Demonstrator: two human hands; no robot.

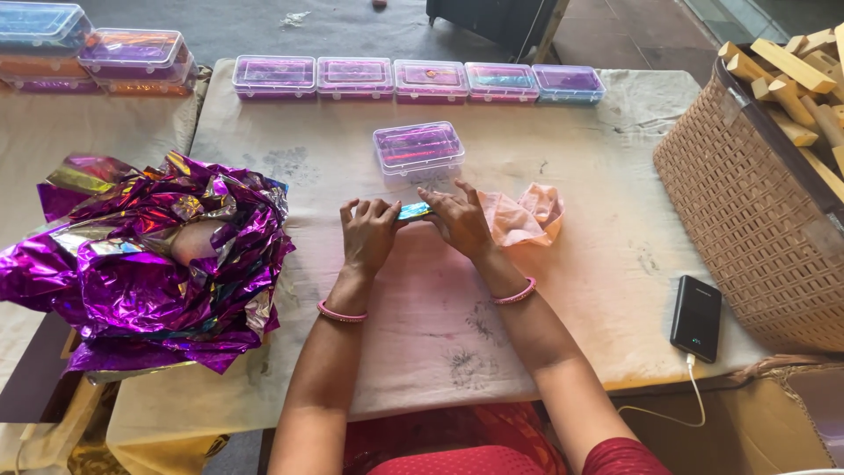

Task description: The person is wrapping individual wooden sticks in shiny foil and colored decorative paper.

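Left hand (pixel 369 236) and right hand (pixel 459 220), both pinching one small foil-wrapped block (pixel 413 210) at table centre; six filled clear boxes (pixel 418 146) beyond, foil heap (pixel 149 259) left, basket of bare wooden blocks (pixel 796 79) right: wrapping seemingly partway.

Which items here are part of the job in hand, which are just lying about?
In use: left hand and right hand on a small foil-wrapped piece; clear plastic box; purple foil heap; row of filled boxes.

Lying about: power bank; pink cloth; basket of wooden blocks.
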